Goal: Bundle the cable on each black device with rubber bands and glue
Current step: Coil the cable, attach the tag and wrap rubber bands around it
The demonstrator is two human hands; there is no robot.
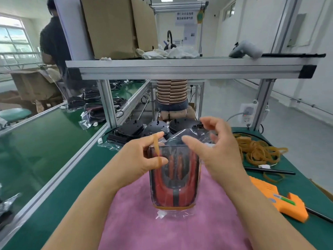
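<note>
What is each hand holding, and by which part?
Left hand holds a rubber band stretched between forefinger and thumb at the bagged device top corner. Right hand hovers at the plastic bag top; grip unclear.

**Materials and finishes at the bench**

Clear, glossy, wrinkled plastic bag (195, 135) over a smooth red-and-black plastic device (173, 194). Underneath, soft matt pink cloth (144, 231) with a fuzzy nap. Smooth green bench (59, 156) covering with a faint sheen, edged by a brushed aluminium rail (59, 178). Dull tan rubber bands (259, 152) in a heap. Matt orange plastic glue gun (284, 202). Above, matt brown cardboard box (111, 27) on a metal shelf (180, 69).
</note>
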